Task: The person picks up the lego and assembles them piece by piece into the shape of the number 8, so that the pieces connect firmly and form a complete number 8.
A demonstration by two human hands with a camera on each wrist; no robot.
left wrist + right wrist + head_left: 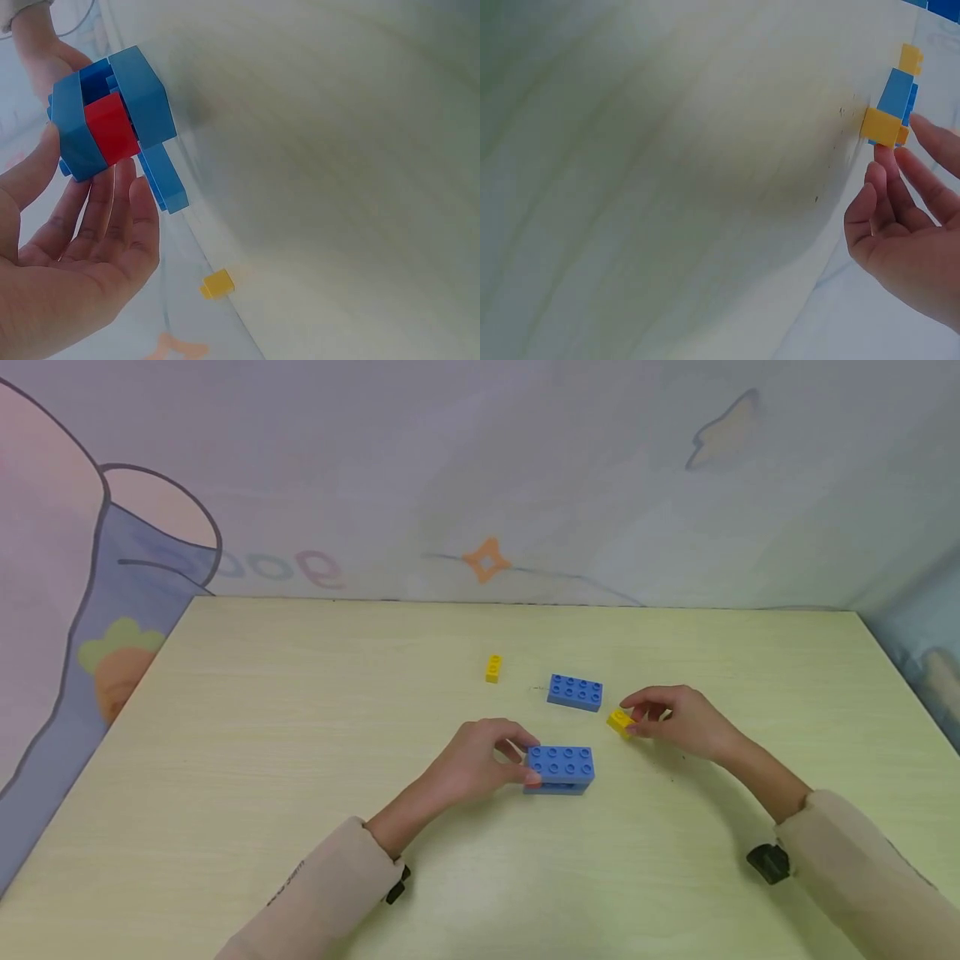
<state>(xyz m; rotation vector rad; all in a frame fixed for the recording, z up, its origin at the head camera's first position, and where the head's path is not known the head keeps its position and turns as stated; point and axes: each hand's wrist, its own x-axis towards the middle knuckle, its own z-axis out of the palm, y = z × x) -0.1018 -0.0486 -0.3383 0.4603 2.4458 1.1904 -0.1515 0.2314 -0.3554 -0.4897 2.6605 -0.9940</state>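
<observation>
Two blue bricks stand stacked (559,765) near the middle of the table, and in the left wrist view a red brick (112,129) sits between them. My left hand (480,763) grips the left end of this stack with thumb and fingers; the left wrist view shows the hand (90,240) below it. To the right, my right hand (682,723) has thumb and fingertips at a small yellow brick (620,722), pinching its right end. The right wrist view shows that hand (911,217) at the yellow brick (882,127).
A loose blue brick (575,692) lies behind the stack, left of the right hand. Farther left and back is another yellow brick (493,668). The pale table (262,693) ends at a patterned cloth (600,485) along the back.
</observation>
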